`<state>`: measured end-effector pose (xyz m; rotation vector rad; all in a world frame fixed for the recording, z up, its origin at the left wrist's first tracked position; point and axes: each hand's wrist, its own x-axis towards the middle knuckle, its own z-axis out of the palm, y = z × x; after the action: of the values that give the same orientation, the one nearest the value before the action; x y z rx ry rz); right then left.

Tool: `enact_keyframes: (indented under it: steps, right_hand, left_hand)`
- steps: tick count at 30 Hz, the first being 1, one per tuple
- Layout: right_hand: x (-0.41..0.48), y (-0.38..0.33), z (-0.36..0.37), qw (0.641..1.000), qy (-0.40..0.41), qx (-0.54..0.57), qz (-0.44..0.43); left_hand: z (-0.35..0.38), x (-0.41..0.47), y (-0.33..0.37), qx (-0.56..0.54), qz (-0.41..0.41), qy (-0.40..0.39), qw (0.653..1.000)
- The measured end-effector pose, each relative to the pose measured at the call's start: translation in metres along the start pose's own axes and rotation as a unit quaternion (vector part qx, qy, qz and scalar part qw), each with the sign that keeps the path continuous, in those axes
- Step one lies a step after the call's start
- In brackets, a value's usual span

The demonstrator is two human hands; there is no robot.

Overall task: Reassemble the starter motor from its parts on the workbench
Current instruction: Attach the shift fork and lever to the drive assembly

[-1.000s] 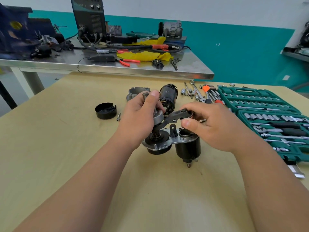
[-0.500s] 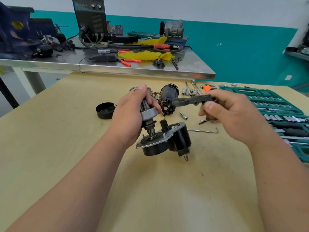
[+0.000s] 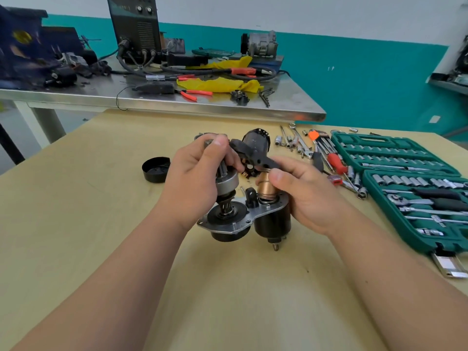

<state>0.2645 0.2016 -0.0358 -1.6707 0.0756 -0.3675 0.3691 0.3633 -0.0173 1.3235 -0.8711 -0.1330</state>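
Observation:
The starter's grey end plate [image 3: 236, 224] is held above the wooden bench, with the black solenoid [image 3: 272, 224] hanging under its right side. My left hand [image 3: 200, 178] grips the silver pinion drive [image 3: 227, 184], whose gear sits in the plate's left opening. My right hand [image 3: 301, 196] pinches the dark shift lever [image 3: 255, 158] over a copper-coloured plunger [image 3: 267, 190] standing out of the solenoid. The lever's far end reaches my left thumb. A small black pivot post [image 3: 251, 196] stands between drive and plunger. The black armature body [image 3: 255, 141] lies on the bench behind my hands.
A black round cap [image 3: 155, 169] lies to the left. Loose sockets, wrenches and an orange-handled hex key set [image 3: 321, 145] lie at the back right. An open green socket case [image 3: 410, 188] fills the right side. A cluttered steel table [image 3: 162, 102] stands behind.
My right hand brought the shift lever back down and left from beside the tools to over the solenoid. The copper plunger now shows. The assembly sits more upright.

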Motion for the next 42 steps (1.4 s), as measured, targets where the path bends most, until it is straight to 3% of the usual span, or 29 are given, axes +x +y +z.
enact_keyframes:
  steps: [4,15,22,33,38,42]
  right_hand:
    - [-0.002,-0.006,-0.004,0.998,-0.003,-0.057,-0.008]
    - [-0.006,-0.019,-0.001,0.968,0.024,-0.246,-0.03]
    - [-0.01,-0.029,0.0,0.955,0.014,-0.297,-0.022]
    - [-0.03,-0.033,-0.007,0.936,0.027,-0.342,-0.083]
    - [-0.032,-0.039,-0.018,0.975,0.092,-0.177,-0.096]
    - [-0.035,-0.059,-0.036,0.925,0.013,-0.369,-0.091]
  left_hand:
    - [0.001,0.001,-0.001,0.02,-0.027,0.055,0.998]
    - [0.005,0.002,-0.013,-0.009,-0.084,0.097,0.992]
    - [0.01,0.002,-0.004,0.033,-0.021,0.155,0.987]
    - [0.017,0.008,0.015,0.025,0.019,0.038,0.999]
    - [0.012,0.007,0.012,0.007,0.016,0.033,0.999]
    - [0.009,0.008,0.011,-0.005,0.004,0.023,1.0]
